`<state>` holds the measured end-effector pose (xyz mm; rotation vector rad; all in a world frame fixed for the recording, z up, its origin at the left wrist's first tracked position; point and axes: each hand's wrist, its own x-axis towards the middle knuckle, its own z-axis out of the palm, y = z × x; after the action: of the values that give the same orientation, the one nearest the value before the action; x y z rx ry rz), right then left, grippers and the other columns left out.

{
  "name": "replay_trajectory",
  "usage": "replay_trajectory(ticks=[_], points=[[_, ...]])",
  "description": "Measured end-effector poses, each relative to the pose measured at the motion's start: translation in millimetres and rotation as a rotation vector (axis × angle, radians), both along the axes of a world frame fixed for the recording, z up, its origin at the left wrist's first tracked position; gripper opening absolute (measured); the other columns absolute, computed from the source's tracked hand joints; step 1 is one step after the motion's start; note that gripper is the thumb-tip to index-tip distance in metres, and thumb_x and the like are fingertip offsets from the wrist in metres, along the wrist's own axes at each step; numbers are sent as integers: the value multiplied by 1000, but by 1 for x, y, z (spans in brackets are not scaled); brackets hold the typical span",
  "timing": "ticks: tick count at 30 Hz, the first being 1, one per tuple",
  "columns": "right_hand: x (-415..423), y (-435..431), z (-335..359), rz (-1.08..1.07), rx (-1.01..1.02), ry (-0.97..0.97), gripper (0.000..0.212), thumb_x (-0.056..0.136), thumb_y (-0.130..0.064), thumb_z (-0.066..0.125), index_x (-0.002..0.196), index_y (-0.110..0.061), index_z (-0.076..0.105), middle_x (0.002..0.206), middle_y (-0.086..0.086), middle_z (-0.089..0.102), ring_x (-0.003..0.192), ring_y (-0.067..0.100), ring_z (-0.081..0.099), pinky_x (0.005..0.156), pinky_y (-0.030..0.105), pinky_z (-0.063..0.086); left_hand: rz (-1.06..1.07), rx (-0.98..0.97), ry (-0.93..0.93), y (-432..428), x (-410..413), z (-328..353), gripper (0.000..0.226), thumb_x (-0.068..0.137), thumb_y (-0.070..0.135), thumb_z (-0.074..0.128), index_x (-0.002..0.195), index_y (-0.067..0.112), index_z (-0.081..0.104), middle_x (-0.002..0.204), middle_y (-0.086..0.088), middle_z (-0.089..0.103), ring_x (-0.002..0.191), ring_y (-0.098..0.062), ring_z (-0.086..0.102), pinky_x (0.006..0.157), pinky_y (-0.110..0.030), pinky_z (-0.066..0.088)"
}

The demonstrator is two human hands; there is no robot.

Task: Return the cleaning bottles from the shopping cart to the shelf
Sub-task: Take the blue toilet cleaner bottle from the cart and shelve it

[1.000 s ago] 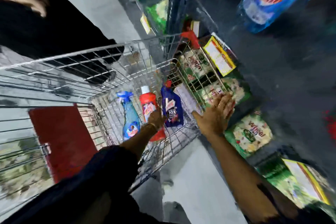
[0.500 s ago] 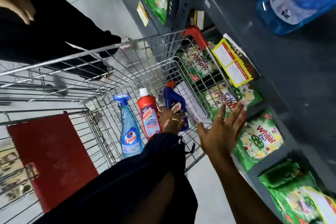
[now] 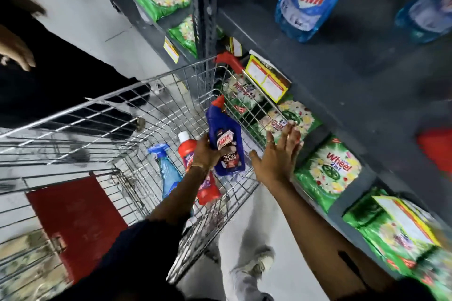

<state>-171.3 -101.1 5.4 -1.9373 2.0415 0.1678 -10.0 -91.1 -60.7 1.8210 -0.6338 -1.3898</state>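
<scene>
Blue Harpic bottle (image 3: 226, 140) in left hand (image 3: 207, 151), above wire cart (image 3: 137, 115)

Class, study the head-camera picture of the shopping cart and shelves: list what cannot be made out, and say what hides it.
1. Red cleaner bottle with white cap, head view: its label, hidden by the left hand and forearm.
2. Light blue spray bottle: its lower part, behind the same forearm.
3. Yellow-bordered price cards on the grey metal shelf: print too blurred.
4. Dark blue Harpic bottle: small print unreadable.
5. Right hand: contact with the wire shopping cart unclear.
</scene>
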Motion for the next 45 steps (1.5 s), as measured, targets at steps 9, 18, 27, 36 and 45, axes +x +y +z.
replay_trajectory(ticks=[9, 18, 27, 36, 45], points=[[-47, 64, 104, -436, 327, -1384, 62, 67, -65, 67, 111, -22, 67, 117, 10, 70, 112, 26, 64, 101, 46, 48, -135, -404, 233, 48, -41, 184, 40, 59, 7, 87, 92, 24, 72, 84, 1, 80, 72, -13, 75, 60, -24, 59], [-172, 189, 167, -639, 56, -1548, 37, 81, -33, 59, 109, -11, 67, 106, 8, 75, 96, 20, 70, 84, 33, 58, -534, -259, 394, 114, -143, 240, 13, 84, 20, 62, 92, 23, 72, 83, 4, 76, 70, -9, 71, 60, -25, 59], [-234, 256, 166, -818, -222, -1607, 43, 82, -31, 57, 114, -2, 64, 101, 8, 74, 90, 19, 70, 74, 27, 58, -788, -212, 358, 141, -234, 253, 15, 92, 14, 54, 103, 15, 65, 81, 3, 75, 66, -11, 69, 61, -27, 60], [-289, 278, 167, -771, -386, -1642, 35, 82, -31, 57, 106, -9, 68, 101, 8, 73, 93, 19, 67, 84, 31, 55, -887, -324, 361, 149, -303, 262, 18, 93, 12, 54, 107, 15, 65, 88, 1, 72, 78, -12, 66, 74, -32, 57], [-425, 242, 181, -529, -671, -1436, 34, 89, -9, 53, 123, -6, 56, 114, 14, 65, 100, 15, 63, 87, 27, 54, -1107, -735, 333, 112, -432, 277, 29, 93, 0, 49, 103, 26, 56, 104, 4, 67, 94, -3, 65, 88, -31, 55]])
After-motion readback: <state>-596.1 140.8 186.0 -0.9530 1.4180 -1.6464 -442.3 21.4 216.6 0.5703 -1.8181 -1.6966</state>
